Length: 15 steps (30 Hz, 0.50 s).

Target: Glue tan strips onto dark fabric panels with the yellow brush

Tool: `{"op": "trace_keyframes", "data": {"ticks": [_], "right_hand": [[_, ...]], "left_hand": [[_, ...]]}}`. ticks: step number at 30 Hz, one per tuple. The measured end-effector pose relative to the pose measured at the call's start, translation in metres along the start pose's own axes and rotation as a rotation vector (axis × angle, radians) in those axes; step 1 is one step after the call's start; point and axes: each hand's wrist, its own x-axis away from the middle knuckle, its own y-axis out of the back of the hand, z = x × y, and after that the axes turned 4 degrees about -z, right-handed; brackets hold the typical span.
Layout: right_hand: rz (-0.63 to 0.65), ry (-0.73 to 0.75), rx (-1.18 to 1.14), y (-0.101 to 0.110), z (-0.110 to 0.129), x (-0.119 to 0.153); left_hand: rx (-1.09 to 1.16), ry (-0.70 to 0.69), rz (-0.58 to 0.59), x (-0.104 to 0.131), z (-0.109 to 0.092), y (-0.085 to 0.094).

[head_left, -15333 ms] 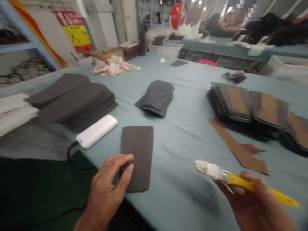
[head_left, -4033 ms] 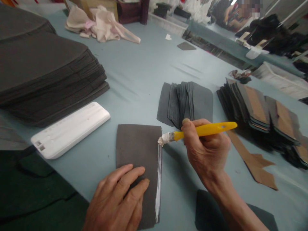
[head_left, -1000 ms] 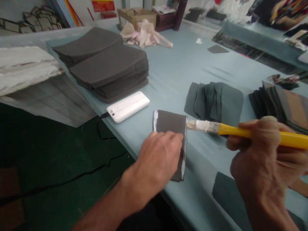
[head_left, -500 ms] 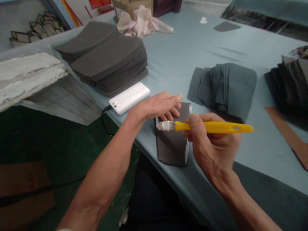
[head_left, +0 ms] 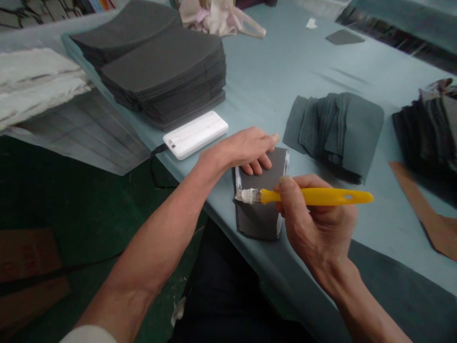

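Note:
A dark grey rectangular piece [head_left: 259, 216] lies near the table's front edge, with white paste along parts of its left and right edges. My left hand [head_left: 252, 147] rests on its far end, fingers spread and holding nothing. In my right hand [head_left: 317, 219] is a brush with a yellow handle [head_left: 335, 196], gripped between thumb and fingers. The brush's white-coated bristles [head_left: 246, 196] touch the left edge of the piece, just below the left hand.
Tall stacks of dark sheets [head_left: 164, 62] stand at the back left, beside a white power bank [head_left: 196, 135] with a black cable. Fanned grey-green pieces [head_left: 360, 128], dark pieces [head_left: 417, 128] and a brown strip [head_left: 421, 205] lie to the right. A crumpled cloth [head_left: 217, 16] is behind.
The brush has moved a little down along the left edge of the piece, where more white paste now shows. The camera view has shifted slightly.

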Motion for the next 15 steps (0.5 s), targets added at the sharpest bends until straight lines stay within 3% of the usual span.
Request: {"op": "trace_keyframes", "data": {"ticks": [15], "right_hand": [[0.161,-0.162,-0.098,0.042,0.013,0.047]], "left_hand": [[-0.106,-0.044,-0.075,0.001,0.003,-0.007]]}}
